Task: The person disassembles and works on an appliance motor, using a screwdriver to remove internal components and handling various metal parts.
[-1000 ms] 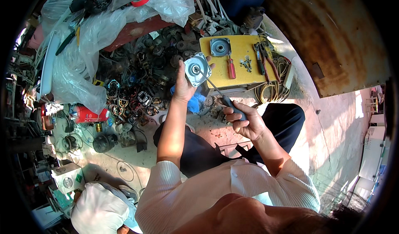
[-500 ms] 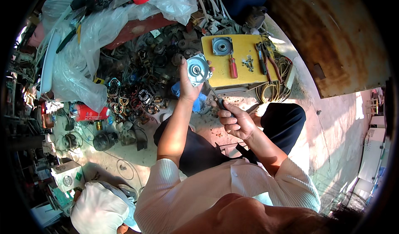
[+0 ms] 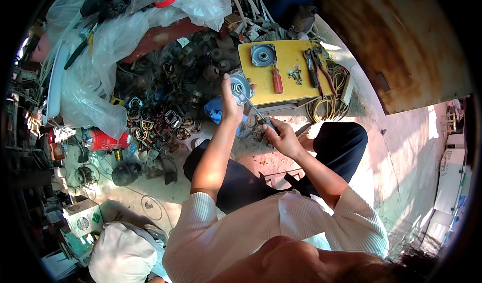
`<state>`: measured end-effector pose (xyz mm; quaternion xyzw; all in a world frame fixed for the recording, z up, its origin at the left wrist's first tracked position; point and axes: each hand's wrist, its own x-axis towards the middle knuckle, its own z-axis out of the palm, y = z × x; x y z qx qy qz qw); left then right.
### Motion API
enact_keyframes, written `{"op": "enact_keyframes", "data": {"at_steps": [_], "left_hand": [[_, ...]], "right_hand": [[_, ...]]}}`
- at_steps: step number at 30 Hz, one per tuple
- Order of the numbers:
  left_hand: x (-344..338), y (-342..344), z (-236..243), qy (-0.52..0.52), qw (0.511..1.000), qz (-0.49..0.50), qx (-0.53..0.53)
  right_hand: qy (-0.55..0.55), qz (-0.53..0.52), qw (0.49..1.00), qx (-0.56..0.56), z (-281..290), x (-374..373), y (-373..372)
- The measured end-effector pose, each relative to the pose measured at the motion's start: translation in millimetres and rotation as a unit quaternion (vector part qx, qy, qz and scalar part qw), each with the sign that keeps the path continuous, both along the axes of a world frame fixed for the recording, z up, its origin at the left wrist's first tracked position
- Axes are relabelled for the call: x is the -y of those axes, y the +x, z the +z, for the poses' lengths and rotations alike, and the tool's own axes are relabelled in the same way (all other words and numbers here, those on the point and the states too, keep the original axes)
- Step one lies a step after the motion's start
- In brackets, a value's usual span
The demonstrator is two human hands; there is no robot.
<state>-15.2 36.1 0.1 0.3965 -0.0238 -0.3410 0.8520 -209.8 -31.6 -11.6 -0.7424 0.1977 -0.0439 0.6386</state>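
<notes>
Screwdriver (image 3: 255, 108) at the middle of a metal cover (image 3: 238, 83)

From afar, I see the left hand (image 3: 230, 101) gripping the cover near a corner of the yellow table (image 3: 294, 57); the right hand (image 3: 286, 138) is closed around the screwdriver's handle (image 3: 270, 125).

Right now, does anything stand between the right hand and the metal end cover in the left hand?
Only the screwdriver that the right hand grips; its shaft slants up to the middle of the metal end cover in the left hand. Nothing else visible is in between.
</notes>
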Motion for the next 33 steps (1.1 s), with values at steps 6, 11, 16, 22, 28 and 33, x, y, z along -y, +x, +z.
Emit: {"op": "enact_keyframes", "data": {"at_steps": [6,11,16,22,28,33], "left_hand": [[-14,13,-5,-0.067,0.992,0.005,-0.107],[-17,21,-1,-0.082,0.990,-0.013,-0.117],[-18,14,5,-0.067,0.992,-0.044,-0.098],[-15,7,7,-0.094,0.986,-0.130,-0.037],[-2,-2,2,-0.075,0.984,-0.163,-0.021],[8,-11,6,-0.084,0.980,-0.161,-0.076]], "right_hand": [[0.109,0.047,0.990,-0.075,47,12,13],[0.057,0.022,0.998,-0.033,58,6,2],[0.109,0.004,0.993,-0.052,62,11,-7],[0.243,-0.005,0.963,-0.118,72,27,-18],[0.395,-0.051,0.917,-0.021,62,37,-38],[0.407,-0.184,0.894,-0.012,57,52,-50]]}}
